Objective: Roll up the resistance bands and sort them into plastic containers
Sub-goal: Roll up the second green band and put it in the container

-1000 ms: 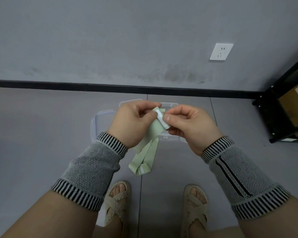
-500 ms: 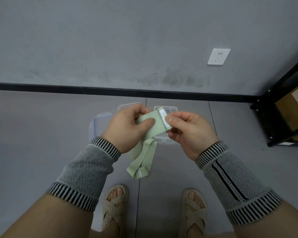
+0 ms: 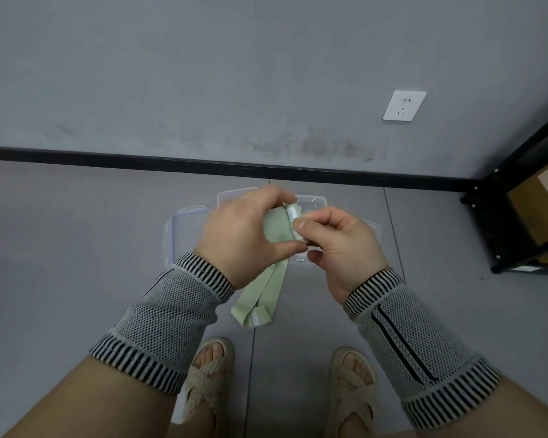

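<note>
Holding a pale green band out in front of me, I looked down through the head camera, the only view there was. My left hand gripped the band's upper part, thumb below it and fingers curled over the top. My right hand pinched the band's white-tagged end between thumb and forefinger, at three o'clock from the left hand and touching it across the fabric. The other right fingers were curled in under the palm. The rest of the band hung free toward six o'clock as two flat straps side by side, ending in a small fold with a second white tag above the floor.

Both wrists wore grey knit sleeves with black-and-white striped cuffs.

Beneath my hands, clear plastic containers sat on the floor, mostly hidden by the hands; one showed at nine o'clock from the left hand, with rims of others at twelve o'clock and at three o'clock past the right hand. How many there were I could not tell, nor whether anything lay inside them.

At six o'clock my feet stood in woven beige sandals, well apart from each other. A black skirting strip ran along the foot of the grey wall at twelve o'clock, and a white socket sat on that wall toward one o'clock. A black shelf stood at three o'clock with a brown carton on it.
</note>
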`<state>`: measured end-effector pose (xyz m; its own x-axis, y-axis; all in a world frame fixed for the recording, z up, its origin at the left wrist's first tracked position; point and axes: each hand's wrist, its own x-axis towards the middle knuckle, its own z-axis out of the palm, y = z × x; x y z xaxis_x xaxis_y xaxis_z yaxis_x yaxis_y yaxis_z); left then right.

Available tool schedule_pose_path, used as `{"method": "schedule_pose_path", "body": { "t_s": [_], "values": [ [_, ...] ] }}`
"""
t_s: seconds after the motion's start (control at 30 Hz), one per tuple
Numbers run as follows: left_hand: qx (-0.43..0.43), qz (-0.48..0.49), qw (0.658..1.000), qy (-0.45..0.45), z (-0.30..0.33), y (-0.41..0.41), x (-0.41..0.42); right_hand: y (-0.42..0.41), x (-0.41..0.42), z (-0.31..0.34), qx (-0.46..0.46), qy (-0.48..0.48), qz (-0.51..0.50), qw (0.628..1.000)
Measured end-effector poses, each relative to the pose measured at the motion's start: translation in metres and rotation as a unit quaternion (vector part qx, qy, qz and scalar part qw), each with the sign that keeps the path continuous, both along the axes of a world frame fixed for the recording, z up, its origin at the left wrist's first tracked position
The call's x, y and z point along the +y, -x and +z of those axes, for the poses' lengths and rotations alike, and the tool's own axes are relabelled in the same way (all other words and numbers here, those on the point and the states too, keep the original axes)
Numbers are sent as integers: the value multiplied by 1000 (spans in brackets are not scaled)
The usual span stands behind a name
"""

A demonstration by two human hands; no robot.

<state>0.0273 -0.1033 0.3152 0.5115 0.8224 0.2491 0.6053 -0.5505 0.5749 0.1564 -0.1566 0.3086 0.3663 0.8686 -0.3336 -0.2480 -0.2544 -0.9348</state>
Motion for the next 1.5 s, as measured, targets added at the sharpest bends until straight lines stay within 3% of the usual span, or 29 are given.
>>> {"method": "schedule_pose_path", "body": {
  "t_s": [0.27,0.53,1.0,1.13,1.5],
  "values": [
    [9,-4,1000,-2,1,3,1,-13,2,3,104,28,68,992],
    [5,-36,999,14,-2,8,3,-21,1,2,85,43,166,981],
    [-9,-50,998,23,-8,6,4,-22,1,2,69,51,146,986],
    [29,-75,996,36,-13,7,5,-26,2,2,102,46,114,987],
    [17,-34,998,-41,-8,4,4,-22,4,2,62,30,86,994]
  ]
}}
